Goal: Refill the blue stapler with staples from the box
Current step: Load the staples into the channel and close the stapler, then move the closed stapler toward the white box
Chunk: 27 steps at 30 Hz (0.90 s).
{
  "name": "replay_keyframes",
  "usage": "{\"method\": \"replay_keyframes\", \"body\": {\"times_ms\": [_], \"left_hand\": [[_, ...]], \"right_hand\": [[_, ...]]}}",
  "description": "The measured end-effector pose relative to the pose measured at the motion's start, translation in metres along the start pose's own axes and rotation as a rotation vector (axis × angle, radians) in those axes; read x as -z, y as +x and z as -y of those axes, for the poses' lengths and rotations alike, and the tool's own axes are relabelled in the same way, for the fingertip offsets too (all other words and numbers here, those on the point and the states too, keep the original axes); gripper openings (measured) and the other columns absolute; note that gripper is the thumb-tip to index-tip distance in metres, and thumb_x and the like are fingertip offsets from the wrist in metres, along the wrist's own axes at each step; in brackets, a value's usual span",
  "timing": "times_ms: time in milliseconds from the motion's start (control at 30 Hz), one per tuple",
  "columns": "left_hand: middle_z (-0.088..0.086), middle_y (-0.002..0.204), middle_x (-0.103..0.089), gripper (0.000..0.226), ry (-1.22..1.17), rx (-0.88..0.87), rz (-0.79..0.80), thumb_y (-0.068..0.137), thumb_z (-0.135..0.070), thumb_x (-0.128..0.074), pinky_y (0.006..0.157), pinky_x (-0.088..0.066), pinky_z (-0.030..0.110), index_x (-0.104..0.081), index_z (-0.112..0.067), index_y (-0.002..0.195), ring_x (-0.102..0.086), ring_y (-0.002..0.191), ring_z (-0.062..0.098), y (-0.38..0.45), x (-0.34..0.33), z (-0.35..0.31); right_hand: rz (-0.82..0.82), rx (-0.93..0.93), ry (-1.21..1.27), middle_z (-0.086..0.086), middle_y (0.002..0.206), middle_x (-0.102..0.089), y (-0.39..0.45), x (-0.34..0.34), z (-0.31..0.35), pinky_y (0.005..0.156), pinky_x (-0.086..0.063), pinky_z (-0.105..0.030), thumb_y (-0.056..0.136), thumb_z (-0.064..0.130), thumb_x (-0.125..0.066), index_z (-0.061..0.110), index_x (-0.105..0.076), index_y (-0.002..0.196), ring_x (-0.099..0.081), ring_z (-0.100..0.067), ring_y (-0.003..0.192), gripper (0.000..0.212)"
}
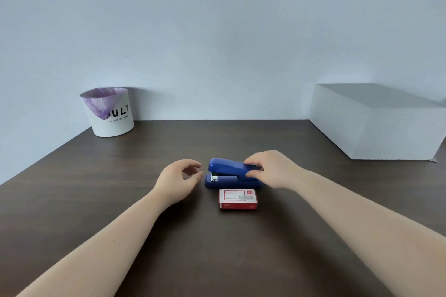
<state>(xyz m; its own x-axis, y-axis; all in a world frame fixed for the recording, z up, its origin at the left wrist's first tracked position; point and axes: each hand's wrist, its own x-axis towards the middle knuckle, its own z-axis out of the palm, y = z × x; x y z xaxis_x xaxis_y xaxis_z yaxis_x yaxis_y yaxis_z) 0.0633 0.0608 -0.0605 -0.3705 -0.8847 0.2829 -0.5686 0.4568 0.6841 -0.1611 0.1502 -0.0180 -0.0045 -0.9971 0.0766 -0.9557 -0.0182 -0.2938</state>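
The blue stapler (228,172) lies closed on the dark wooden table (144,236), its nose pointing left. My right hand (270,169) grips the stapler's rear end, thumb and fingers pinching the top arm. My left hand (179,176) hovers just left of the stapler's nose, fingers curled and apart, holding nothing and not touching it. The red and white staple box (238,199) sits shut on the table directly in front of the stapler, close to its base.
A white bin (108,113) with a purple liner stands at the back left against the wall. A large white box (376,123) occupies the back right of the table.
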Motion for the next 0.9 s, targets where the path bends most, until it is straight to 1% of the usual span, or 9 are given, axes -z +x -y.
{"method": "replay_keyframes", "body": {"times_ms": [67, 200, 300, 433, 567, 667, 733, 833, 900], "left_hand": [[-0.002, 0.092, -0.068, 0.014, 0.026, 0.041, -0.056, 0.085, -0.023, -0.058, 0.082, -0.045, 0.029, -0.066, -0.018, 0.096, -0.060, 0.089, 0.018, 0.006, 0.002, 0.004], [0.001, 0.088, -0.066, 0.021, 0.123, 0.110, -0.105, 0.089, -0.030, -0.051, 0.074, -0.040, 0.029, -0.065, -0.014, 0.090, -0.058, 0.086, 0.021, 0.034, -0.001, 0.009], [0.004, 0.083, -0.064, 0.027, 0.178, 0.127, -0.092, 0.089, -0.033, -0.048, 0.072, -0.040, 0.030, -0.063, -0.012, 0.084, -0.058, 0.084, 0.026, 0.061, -0.013, 0.003], [0.004, 0.080, -0.061, 0.026, 0.223, 0.115, -0.055, 0.089, -0.034, -0.047, 0.071, -0.040, 0.032, -0.060, -0.013, 0.081, -0.054, 0.080, 0.026, 0.101, -0.038, -0.008], [0.007, 0.082, -0.062, 0.026, 0.239, 0.069, -0.004, 0.089, -0.034, -0.045, 0.068, -0.041, 0.034, -0.057, -0.014, 0.079, -0.055, 0.079, 0.026, 0.142, -0.074, -0.025], [0.004, 0.085, -0.061, 0.025, 0.232, 0.011, 0.051, 0.088, -0.036, -0.046, 0.071, -0.042, 0.034, -0.057, -0.014, 0.082, -0.054, 0.083, 0.026, 0.170, -0.108, -0.043], [0.001, 0.087, -0.059, 0.023, 0.205, -0.049, 0.103, 0.087, -0.037, -0.048, 0.073, -0.041, 0.033, -0.057, -0.017, 0.082, -0.053, 0.085, 0.025, 0.188, -0.133, -0.052], [-0.002, 0.087, -0.059, 0.022, 0.166, -0.132, 0.183, 0.086, -0.040, -0.049, 0.074, -0.041, 0.032, -0.057, -0.019, 0.082, -0.054, 0.087, 0.023, 0.213, -0.161, -0.061], [-0.002, 0.086, -0.061, 0.022, 0.140, -0.158, 0.198, 0.085, -0.041, -0.051, 0.073, -0.042, 0.032, -0.057, -0.020, 0.080, -0.056, 0.087, 0.023, 0.227, -0.170, -0.063]], "right_hand": [[-0.029, -0.010, 0.013, -0.002, 0.112, -0.069, 0.004, -0.002, -0.005, 0.091, -0.047, -0.037, 0.088, 0.029, -0.058, 0.017, -0.065, 0.114, -0.060, -0.022, 0.099, 0.030], [-0.110, -0.093, 0.005, -0.003, 0.104, -0.069, 0.018, -0.007, -0.020, 0.079, -0.047, -0.033, 0.086, 0.034, -0.058, 0.018, -0.067, 0.105, -0.059, -0.023, 0.092, 0.026], [-0.165, -0.158, -0.039, -0.005, 0.093, -0.067, 0.036, -0.002, -0.034, 0.067, -0.039, -0.029, 0.083, 0.036, -0.059, 0.016, -0.067, 0.093, -0.055, -0.023, 0.081, 0.024], [-0.191, -0.237, -0.044, -0.002, 0.082, -0.057, 0.059, 0.004, -0.052, 0.063, -0.035, -0.029, 0.080, 0.036, -0.061, 0.018, -0.056, 0.077, -0.053, -0.026, 0.078, 0.019], [-0.251, -0.293, -0.056, -0.006, 0.089, -0.060, 0.075, 0.005, -0.076, 0.064, -0.037, -0.030, 0.081, 0.031, -0.059, 0.011, -0.061, 0.092, -0.051, -0.026, 0.080, 0.023], [-0.344, -0.326, -0.075, -0.008, 0.095, -0.063, 0.085, 0.005, -0.105, 0.064, -0.038, -0.030, 0.082, 0.028, -0.054, 0.013, -0.060, 0.096, -0.055, -0.031, 0.086, 0.021], [-0.387, -0.369, -0.107, -0.008, 0.093, -0.061, 0.093, 0.006, -0.130, 0.063, -0.036, -0.030, 0.084, 0.026, -0.052, 0.013, -0.058, 0.095, -0.055, -0.032, 0.086, 0.017], [-0.416, -0.457, -0.215, -0.006, 0.080, -0.052, 0.103, 0.015, -0.164, 0.060, -0.031, -0.029, 0.088, 0.022, -0.048, 0.013, -0.050, 0.081, -0.047, -0.030, 0.075, 0.011], [-0.420, -0.516, -0.298, -0.008, 0.080, -0.052, 0.111, 0.022, -0.182, 0.059, -0.032, -0.029, 0.091, 0.019, -0.048, 0.010, -0.055, 0.085, -0.044, -0.029, 0.072, 0.012]]}}
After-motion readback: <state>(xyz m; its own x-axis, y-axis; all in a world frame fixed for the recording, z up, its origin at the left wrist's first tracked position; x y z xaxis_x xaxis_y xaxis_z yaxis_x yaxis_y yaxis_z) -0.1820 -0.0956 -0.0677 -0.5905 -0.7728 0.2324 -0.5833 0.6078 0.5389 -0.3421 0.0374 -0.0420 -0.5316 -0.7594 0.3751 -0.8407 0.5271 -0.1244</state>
